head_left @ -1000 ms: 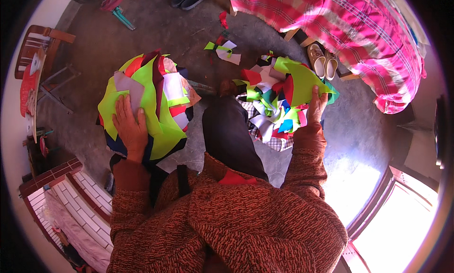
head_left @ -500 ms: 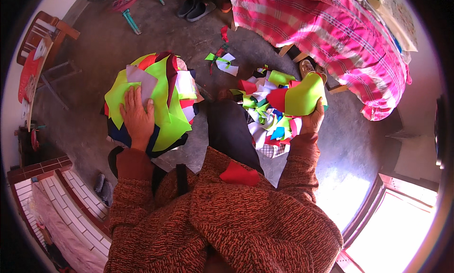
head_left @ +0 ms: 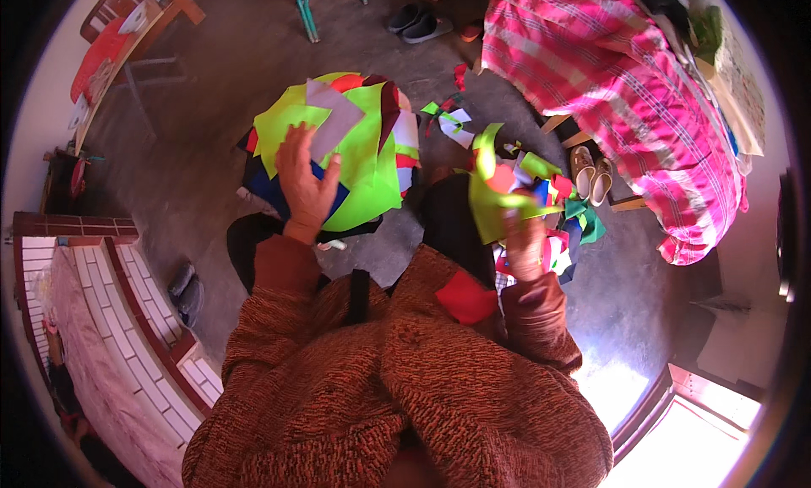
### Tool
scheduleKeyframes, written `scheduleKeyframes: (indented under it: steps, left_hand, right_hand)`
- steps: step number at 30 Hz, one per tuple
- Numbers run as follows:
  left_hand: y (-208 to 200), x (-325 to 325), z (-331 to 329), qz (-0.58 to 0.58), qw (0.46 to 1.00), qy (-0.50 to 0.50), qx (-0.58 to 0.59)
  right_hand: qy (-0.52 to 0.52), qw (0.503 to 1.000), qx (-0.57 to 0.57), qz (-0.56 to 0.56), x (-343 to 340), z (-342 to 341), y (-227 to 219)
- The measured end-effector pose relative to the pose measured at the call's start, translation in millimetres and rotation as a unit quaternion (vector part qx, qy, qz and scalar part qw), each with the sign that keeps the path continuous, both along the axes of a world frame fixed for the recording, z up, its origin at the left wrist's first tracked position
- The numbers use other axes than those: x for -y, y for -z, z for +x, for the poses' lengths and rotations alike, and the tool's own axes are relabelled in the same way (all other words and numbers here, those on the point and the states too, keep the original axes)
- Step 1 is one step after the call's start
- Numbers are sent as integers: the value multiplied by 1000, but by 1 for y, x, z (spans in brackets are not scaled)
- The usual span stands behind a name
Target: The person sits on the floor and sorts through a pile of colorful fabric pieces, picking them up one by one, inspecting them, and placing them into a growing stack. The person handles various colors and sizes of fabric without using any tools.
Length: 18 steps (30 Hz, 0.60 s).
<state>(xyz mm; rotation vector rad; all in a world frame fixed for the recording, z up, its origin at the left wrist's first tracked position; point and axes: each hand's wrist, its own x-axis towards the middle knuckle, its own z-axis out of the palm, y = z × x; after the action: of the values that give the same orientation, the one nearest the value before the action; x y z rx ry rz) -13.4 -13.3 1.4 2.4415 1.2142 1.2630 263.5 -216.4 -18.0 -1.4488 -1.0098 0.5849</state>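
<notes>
A broad heap of flat fabric pieces (head_left: 376,171) in yellow-green, grey, dark blue and maroon lies at my left. Over its near edge is my left hand (head_left: 308,184), fingers spread and holding nothing; whether it touches the top pieces I cannot tell. My right hand (head_left: 525,243), smeared by motion, grips a curling yellow-green fabric piece (head_left: 498,205) above a second heap. That heap of smaller mixed scraps (head_left: 583,222) sits at my right, partly hidden by the held piece. A red fabric scrap (head_left: 466,298) rests on my lap.
Loose scraps (head_left: 456,129) lie on the floor between the heaps. A pink plaid cloth (head_left: 583,74) drapes over furniture at the far right, with light shoes (head_left: 591,175) beside it. Dark slippers (head_left: 420,25) lie farther off. White brickwork (head_left: 135,319) stands at the left.
My right hand has swung inward with the yellow-green piece, which now stands bent upright. My left hand has drawn back a little from the heap's top. The whole view has shifted.
</notes>
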Motion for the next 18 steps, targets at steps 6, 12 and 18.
scheduleKeyframes:
  steps: [6, 12, 18]
  left_hand:
    - [-1, 93, 32, -179, 953, 183, 163]
    - [38, 111, 50, -595, 739, 223, 222]
    - [45, 92, 60, -707, 582, 234, 327]
  right_hand:
    - [-186, 929, 319, 29, -8, -45, 1]
    - [-215, 932, 291, 24, -7, -39, -3]
    - [-208, 948, 238, 39, -7, -35, -11]
